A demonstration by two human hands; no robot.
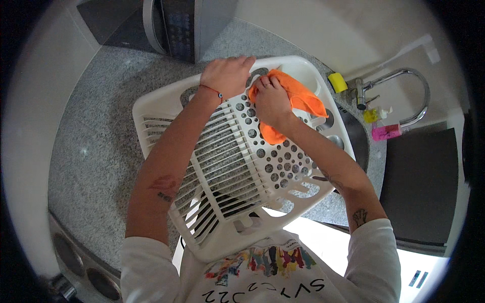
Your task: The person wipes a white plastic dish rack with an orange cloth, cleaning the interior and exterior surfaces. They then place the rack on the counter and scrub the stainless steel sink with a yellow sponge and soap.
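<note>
A white plastic dish rack [143,104], with slats on its left half and round holes on its right, is held tilted in front of me, its near edge close to my shirt. The fingers of my left hand [228,76] curl over its far rim. An orange cloth [304,96] lies bunched on the perforated part near the far right corner. My right hand [273,101] grips this cloth and presses it against the rack, just right of my left hand. The right fingertips are partly lost in the folds.
Grey speckled countertop [96,131] extends to the left, with a microwave [177,30] at the back. A curved metal faucet [424,96] and a dark sink [359,139] are at the right, near a yellow sponge [337,82], a yellow bottle [371,115] and a pink container [386,132]. Burners [101,283] lie lower left.
</note>
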